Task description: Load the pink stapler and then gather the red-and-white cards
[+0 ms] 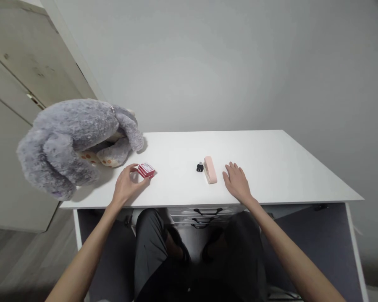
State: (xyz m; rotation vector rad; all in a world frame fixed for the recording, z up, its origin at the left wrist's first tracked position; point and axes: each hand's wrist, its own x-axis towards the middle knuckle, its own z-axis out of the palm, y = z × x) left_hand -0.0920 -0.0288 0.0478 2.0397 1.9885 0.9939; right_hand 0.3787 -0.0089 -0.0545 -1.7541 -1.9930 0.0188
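Left hand [126, 183] grasps a red-and-white box [146, 169] at the left part of the white tabletop [176, 147], thumb along the near side, fingertips round the left and far edge. Looks like two small boxes stacked – one seam visible, can't be sure. Whether it rests fully on the surface or is slightly raised, can't tell.

For a good hold: pinch low enough to catch both layers if it is a stack, press evenly on opposite sides, light force since thin card probably dents. Level is better than tilted, so an upper layer doesn't slide. Wrist best held clear of the plush toy [78, 119], whose limbs lie near the fingers.

Right hand [237, 182] is released, palm down, fingers loosely spread on the surface, holding nothing – fine there as a steady support.

Materials: box is squarish, crisp edges, pale printed label on top, red sides. Pink stapler [211, 170] just beside the right hand – long, rounded, smooth matte shell, probably plastic. Black adapter [200, 168] right next to it, small, lobed, metal plug end. Toy is shaggy grey-lilac fur with cream soles, orange pads. Tabletop smooth, flat; dark curved drawer handles [208, 212] below
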